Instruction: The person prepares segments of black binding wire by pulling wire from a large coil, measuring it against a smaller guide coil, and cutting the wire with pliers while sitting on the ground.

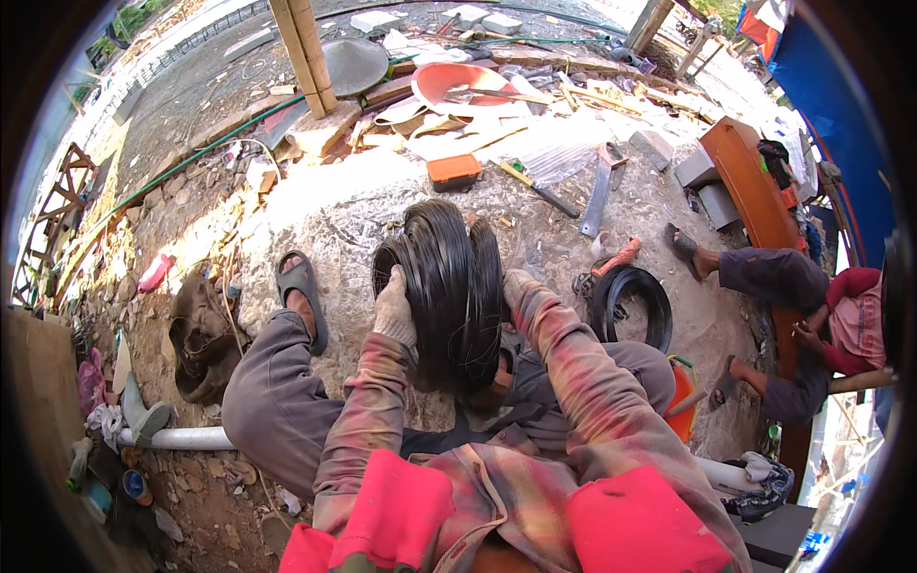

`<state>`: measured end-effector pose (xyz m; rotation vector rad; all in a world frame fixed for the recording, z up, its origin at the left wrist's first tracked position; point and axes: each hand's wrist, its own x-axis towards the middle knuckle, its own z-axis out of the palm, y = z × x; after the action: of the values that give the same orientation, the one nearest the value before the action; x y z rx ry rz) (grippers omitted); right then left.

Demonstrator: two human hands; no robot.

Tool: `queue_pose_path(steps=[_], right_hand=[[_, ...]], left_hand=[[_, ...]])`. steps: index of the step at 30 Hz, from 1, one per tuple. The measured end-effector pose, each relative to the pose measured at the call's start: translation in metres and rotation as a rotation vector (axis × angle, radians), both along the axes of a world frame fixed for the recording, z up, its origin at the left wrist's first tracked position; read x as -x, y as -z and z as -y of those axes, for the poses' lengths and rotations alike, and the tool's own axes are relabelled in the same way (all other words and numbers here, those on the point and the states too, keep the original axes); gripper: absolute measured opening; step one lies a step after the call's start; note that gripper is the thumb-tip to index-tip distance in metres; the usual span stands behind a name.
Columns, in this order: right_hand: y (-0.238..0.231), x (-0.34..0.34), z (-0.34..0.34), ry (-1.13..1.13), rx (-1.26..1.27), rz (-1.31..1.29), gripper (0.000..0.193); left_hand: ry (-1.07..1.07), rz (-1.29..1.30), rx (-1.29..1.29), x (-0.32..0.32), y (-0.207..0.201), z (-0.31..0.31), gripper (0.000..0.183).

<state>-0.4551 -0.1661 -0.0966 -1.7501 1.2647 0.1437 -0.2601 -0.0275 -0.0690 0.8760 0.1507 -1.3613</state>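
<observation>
A thick coil of black wire [449,286] stands upright on edge between my knees. My gloved left hand [394,310] presses flat against the coil's left side. On the coil's right side sits my gloved right hand [517,285], its fingers hidden behind the wire. Both forearms wear a faded plaid sleeve. My left foot in a grey sandal [303,298] rests on the stone slab [334,215] to the left of the coil.
A second black wire coil [632,307] lies flat at right beside orange-handled pliers [616,258]. A seated person [802,325] works at far right. An orange box [454,172], a hand saw [599,191], an orange basin [458,81] and a bamboo post [304,53] lie beyond.
</observation>
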Motion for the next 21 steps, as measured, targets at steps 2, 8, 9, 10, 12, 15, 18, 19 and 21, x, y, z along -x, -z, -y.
queue_pose_path(steps=[2,8,9,10,12,15,18,19,21], right_hand=[[0.011,-0.022,-0.019,0.104,0.091,0.15,0.026],[0.083,-0.049,-0.042,0.238,0.26,0.509,0.027],[0.101,-0.044,-0.043,0.24,0.297,0.535,0.027],[0.112,-0.045,-0.045,0.227,0.332,0.562,0.027],[0.136,-0.029,-0.052,0.235,0.39,0.552,0.028],[0.09,-0.062,-0.083,0.39,0.185,0.424,0.03],[-0.015,-0.075,-0.093,0.374,0.205,0.169,0.035],[-0.025,-0.061,-0.089,0.4,0.217,0.158,0.035],[-0.039,-0.059,-0.084,0.267,0.263,0.087,0.035]], left_hand=[[-0.008,0.158,-0.108,-0.012,0.018,0.014,0.052],[0.002,0.565,-0.282,0.004,-0.041,-0.003,0.057],[0.007,0.725,-0.324,0.02,-0.071,-0.01,0.06],[-0.002,0.737,-0.315,0.02,-0.084,-0.014,0.06],[0.158,0.841,-0.345,0.028,-0.078,-0.021,0.051],[0.239,0.993,-0.467,-0.009,-0.038,-0.048,0.056],[0.315,1.188,-0.584,-0.023,-0.052,-0.044,0.054],[0.375,1.247,-0.622,-0.013,-0.059,-0.037,0.052],[0.262,1.209,-0.503,-0.003,-0.063,-0.032,0.052]])
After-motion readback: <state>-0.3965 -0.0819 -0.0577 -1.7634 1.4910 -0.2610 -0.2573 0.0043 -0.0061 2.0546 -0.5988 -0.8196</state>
